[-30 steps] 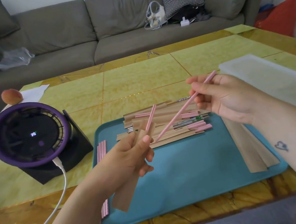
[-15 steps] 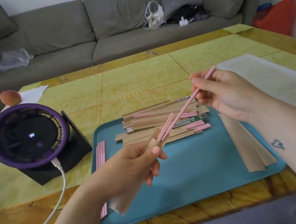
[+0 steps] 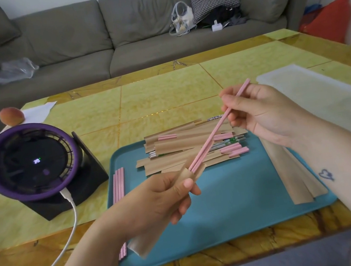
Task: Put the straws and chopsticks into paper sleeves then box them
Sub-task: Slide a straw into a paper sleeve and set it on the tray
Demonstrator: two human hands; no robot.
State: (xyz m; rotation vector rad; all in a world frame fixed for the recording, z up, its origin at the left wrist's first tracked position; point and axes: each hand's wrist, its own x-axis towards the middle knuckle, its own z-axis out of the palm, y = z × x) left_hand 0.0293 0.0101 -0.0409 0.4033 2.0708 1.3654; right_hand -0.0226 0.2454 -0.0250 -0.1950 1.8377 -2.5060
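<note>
A grey sofa stands behind a yellow-green tiled table. On the table, close to me, lies a teal tray. This is the single view, from my head, looking down at both my hands.

My left hand hangs above the tray's near half, fingers and thumb curled round a brown paper sleeve that slants up and away from me. One pink stick, which looks like a chopstick, pokes out of the sleeve's open mouth.

My right hand is higher and farther out. Its fingers pinch the upper part of a second pink stick.

A second ago this stick's lower tip hung in the air, apart from the sleeve. Half a second ago it reached the mouth. Now the tip sits inside the mouth, beside the first stick, with most of its length showing. I judge the pair is started but not seated: it needs pushing further down.

Beyond my hands, a pile of filled sleeves lies across the tray's far half, pink ends showing. Empty sleeves lie along the tray's right side. Loose pink sticks lie along its left edge.

To the right of the tray rests a pale translucent box, probably for the boxing step. Nothing shows inside it from here.

To the left stands a purple desk fan, a white cable trailing toward me. A peach sits behind the fan.
</note>
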